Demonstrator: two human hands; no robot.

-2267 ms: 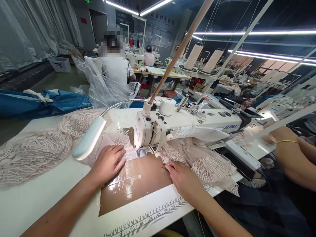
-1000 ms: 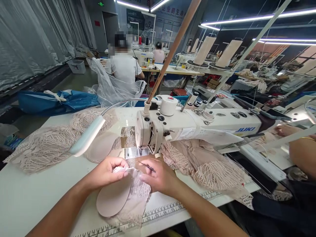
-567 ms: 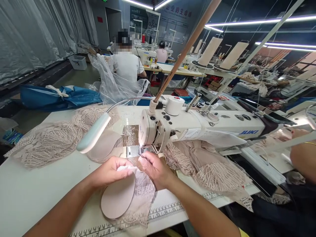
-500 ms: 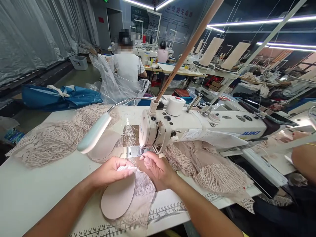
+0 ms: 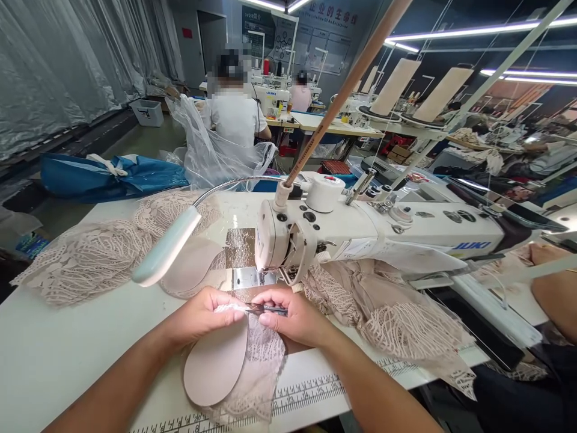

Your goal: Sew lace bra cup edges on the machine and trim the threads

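Head cam, fwd/down at hands (image 5: 202,313)

With our left hand (image 5: 210,314) we pinch the upper edge of a lace piece (image 5: 265,346), a smooth pale pad (image 5: 214,370) showing below our fingers. In our right hand (image 5: 293,316) we hold a small dark tool (image 5: 276,311), its tip at that edge. Beyond our hands we see a white sewing machine (image 5: 333,231) and, left of it, a lamp (image 5: 166,249) above the tabletop (image 5: 45,355).

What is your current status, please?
Left hand pinching lace piece; right hand holding dark pointed tool at the pinched edge; sewing machine head just beyond.
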